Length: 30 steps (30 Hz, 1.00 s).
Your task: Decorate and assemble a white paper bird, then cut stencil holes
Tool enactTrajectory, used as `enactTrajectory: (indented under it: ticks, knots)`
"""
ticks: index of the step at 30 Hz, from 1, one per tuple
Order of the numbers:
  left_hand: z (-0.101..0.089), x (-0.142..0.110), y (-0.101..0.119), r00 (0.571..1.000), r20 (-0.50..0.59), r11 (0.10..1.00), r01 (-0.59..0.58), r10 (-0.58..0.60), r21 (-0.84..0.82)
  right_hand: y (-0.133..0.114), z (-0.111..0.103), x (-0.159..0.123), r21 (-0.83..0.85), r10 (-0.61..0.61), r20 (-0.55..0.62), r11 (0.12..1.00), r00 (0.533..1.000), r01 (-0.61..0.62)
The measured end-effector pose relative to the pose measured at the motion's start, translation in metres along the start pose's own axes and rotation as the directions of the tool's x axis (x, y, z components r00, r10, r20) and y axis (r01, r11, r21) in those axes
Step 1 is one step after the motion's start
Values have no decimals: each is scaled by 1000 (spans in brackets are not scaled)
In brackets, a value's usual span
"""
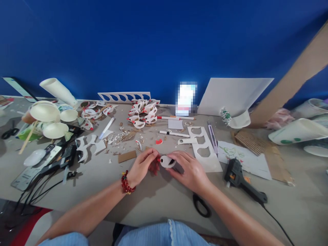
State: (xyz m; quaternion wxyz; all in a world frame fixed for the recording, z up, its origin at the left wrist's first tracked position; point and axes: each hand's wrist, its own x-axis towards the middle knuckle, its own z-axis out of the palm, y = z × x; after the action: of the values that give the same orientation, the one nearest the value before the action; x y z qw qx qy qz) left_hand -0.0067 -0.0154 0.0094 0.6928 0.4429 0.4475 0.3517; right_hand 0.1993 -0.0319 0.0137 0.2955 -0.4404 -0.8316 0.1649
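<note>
Head view: left hand [144, 164] and right hand [191, 169] clamp a smooth, rounded white bird [165, 162].

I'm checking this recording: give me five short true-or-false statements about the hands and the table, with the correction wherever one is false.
1. The right hand holds a small white bird. True.
2. The red bead bracelet is on the right wrist. False: it is on the wrist of the left hand.
3. A glue gun lies to the right of the right hand. True.
4. The pile of birds is to the right of the bright screen. False: it is to the left of it.
5. A small brown cardboard piece lies on the table near the left hand. True.
</note>
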Motion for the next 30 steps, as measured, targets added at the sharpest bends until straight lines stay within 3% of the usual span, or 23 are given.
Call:
enactTrajectory:
  ticks: [10,20,30]
  knots:
    - [-14,2,9,977,178,989,132,-117,-72,3,-2,2,74,-34,25,997,999,32]
    - [-19,6,4,962,255,993,109,-97,-33,4,-3,3,110,-39,44,993,998,34]
    - [-15,3,5,962,266,994,27,-53,103,6,-4,2,99,-8,48,995,999,3]
